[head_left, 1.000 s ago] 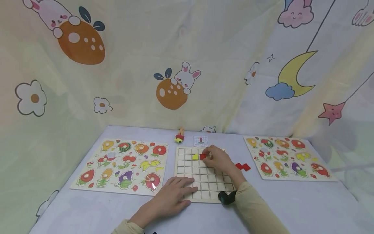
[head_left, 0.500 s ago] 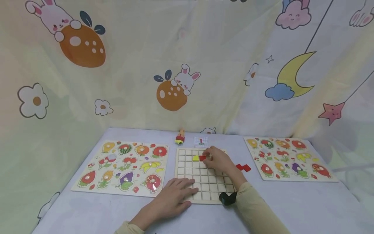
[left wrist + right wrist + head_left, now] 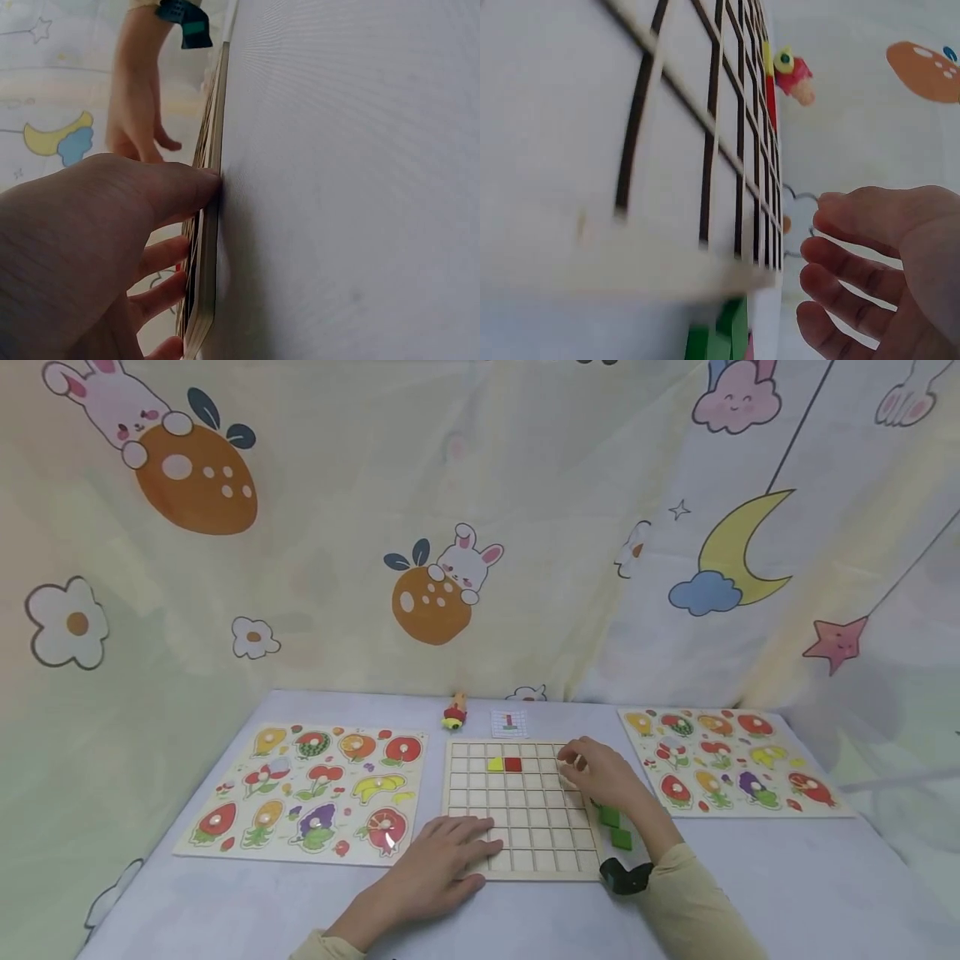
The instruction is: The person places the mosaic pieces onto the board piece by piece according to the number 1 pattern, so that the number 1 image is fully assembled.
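From the head view, the left hand (image 3: 438, 864) lies on the near-left part of the board (image 3: 540, 838), fingers spread and fairly straight. The right hand (image 3: 602, 773) hangs by the far right of the board, its fingers loosely bent around nothing I can see. A yellow tile (image 3: 495, 764) and a red tile (image 3: 513, 764) sit side by side in the grid, and green tiles (image 3: 621, 838) lie on the bench (image 3: 555, 922) just off the right edge. The tiles look light, stiff and perhaps slick; I'd pinch one by opposite edges. The board seems rigid and light enough to slide, best steadied at its rim. The card (image 3: 509, 723) behind it shows a small coloured figure on a grid; I can read no words or brand anywhere.

In the left wrist view, the thumb touches the board's near edge while the other fingers reach over its top.

In the right wrist view, the fingers curve slackly with gaps between, and green tiles show near the board's edge.
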Available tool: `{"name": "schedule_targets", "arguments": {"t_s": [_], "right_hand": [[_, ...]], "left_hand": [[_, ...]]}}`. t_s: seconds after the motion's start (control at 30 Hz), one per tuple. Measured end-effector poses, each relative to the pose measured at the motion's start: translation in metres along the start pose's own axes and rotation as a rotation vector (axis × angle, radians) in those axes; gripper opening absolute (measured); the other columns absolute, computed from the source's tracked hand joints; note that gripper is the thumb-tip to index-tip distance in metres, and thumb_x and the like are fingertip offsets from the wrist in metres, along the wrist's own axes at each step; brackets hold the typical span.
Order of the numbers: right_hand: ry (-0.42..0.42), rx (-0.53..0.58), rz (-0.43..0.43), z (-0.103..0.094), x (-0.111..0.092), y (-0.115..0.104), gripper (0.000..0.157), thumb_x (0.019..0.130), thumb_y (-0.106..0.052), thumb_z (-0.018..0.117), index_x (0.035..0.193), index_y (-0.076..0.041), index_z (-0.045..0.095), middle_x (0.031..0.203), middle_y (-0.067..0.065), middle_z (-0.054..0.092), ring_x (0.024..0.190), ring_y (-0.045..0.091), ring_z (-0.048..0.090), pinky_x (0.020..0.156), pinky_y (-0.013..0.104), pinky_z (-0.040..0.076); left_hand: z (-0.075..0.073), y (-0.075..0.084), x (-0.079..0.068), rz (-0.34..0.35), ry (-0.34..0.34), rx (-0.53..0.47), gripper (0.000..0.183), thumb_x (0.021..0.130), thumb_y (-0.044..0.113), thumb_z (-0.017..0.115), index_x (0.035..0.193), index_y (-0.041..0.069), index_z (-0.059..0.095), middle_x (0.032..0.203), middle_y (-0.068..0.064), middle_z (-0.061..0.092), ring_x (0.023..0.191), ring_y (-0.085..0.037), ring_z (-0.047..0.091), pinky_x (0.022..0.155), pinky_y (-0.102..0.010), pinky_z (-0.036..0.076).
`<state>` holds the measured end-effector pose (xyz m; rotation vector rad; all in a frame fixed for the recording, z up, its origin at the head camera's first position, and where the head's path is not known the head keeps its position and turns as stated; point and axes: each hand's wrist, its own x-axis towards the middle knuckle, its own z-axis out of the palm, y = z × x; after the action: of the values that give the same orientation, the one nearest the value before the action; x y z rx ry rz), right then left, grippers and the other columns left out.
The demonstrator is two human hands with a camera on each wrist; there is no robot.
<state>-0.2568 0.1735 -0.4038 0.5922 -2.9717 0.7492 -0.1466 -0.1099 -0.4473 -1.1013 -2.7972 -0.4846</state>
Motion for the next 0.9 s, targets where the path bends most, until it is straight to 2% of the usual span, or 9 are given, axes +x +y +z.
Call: {"name": "schedule_targets", "arguments": {"t_s": [0.17, 0.33, 0.43, 0.63, 0.9], "right_hand": [[0.027, -0.025, 0.023, -0.011, -0.018, 0.021, 0.020, 0.090, -0.019, 0.062, 0.107, -0.009, 0.065, 0.102, 0.003, 0.063, 0.092, 0.019, 0.059, 0.071, 0.032, 0.048], [0.015, -0.028, 0.100, -0.018, -0.029, 0.037, 0.020, 0.088, -0.018, 0.063, 0.107, -0.010, 0.065, 0.104, 0.006, 0.060, 0.087, 0.019, 0.058, 0.066, 0.031, 0.048], [-0.002, -0.033, 0.140, -0.021, -0.034, 0.044, 0.023, 0.087, -0.018, 0.064, 0.109, -0.010, 0.064, 0.108, 0.009, 0.059, 0.085, 0.019, 0.056, 0.068, 0.032, 0.050], [-0.015, -0.071, 0.151, -0.023, -0.044, 0.054, 0.028, 0.084, -0.015, 0.067, 0.111, -0.007, 0.064, 0.110, 0.013, 0.059, 0.083, 0.019, 0.054, 0.070, 0.033, 0.049], [-0.011, -0.080, 0.155, -0.018, -0.047, 0.060, 0.029, 0.084, -0.014, 0.068, 0.111, -0.007, 0.064, 0.106, 0.010, 0.059, 0.084, 0.019, 0.053, 0.073, 0.037, 0.049]], "left_hand": [[-0.001, 0.000, 0.000, 0.003, -0.001, -0.007, 0.043, 0.091, 0.035, 0.059, 0.133, 0.030, 0.053, 0.143, 0.003, 0.047, 0.131, -0.018, 0.042, 0.106, -0.047, 0.033], [-0.002, 0.001, 0.001, -0.010, -0.021, -0.011, 0.044, 0.091, 0.036, 0.059, 0.134, 0.031, 0.052, 0.144, 0.003, 0.045, 0.132, -0.018, 0.041, 0.106, -0.049, 0.033], [-0.002, 0.001, 0.001, -0.016, -0.025, -0.013, 0.044, 0.091, 0.036, 0.058, 0.134, 0.031, 0.052, 0.144, 0.004, 0.045, 0.132, -0.018, 0.041, 0.107, -0.049, 0.033], [-0.001, 0.001, 0.000, -0.015, -0.030, -0.014, 0.044, 0.091, 0.036, 0.058, 0.134, 0.032, 0.052, 0.144, 0.003, 0.045, 0.132, -0.018, 0.041, 0.107, -0.049, 0.033], [-0.001, 0.002, 0.000, -0.017, -0.008, -0.017, 0.043, 0.090, 0.035, 0.060, 0.133, 0.030, 0.054, 0.143, 0.002, 0.047, 0.131, -0.019, 0.042, 0.106, -0.048, 0.034]]}}
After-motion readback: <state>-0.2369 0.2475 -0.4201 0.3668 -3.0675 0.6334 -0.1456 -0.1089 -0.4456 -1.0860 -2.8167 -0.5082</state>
